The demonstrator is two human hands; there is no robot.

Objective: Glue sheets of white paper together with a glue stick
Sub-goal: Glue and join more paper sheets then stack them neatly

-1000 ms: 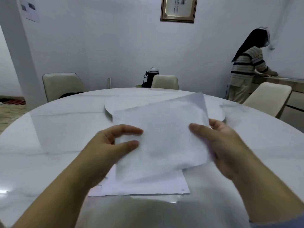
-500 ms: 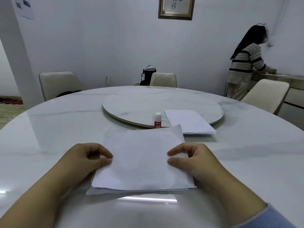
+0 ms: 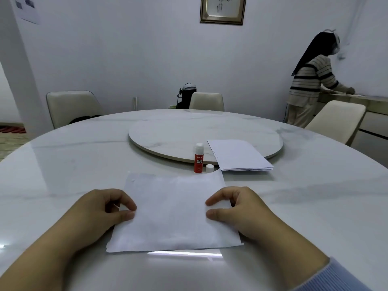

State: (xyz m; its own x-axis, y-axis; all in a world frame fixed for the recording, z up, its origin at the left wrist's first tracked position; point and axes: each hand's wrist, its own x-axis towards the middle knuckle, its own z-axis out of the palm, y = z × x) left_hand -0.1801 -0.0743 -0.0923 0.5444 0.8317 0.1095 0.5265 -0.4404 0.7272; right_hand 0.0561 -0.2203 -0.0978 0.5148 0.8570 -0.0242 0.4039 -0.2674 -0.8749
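Paper sheet point(image 3: 174, 211) between both hands

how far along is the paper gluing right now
Done: a white paper sheet lies on another sheet on the round marble table, edges nearly matched. In hand: the left hand and right hand hold its sides with curled fingers. Left: the stack of white sheets. The red glue stick stands upright, a small white cap beside it.
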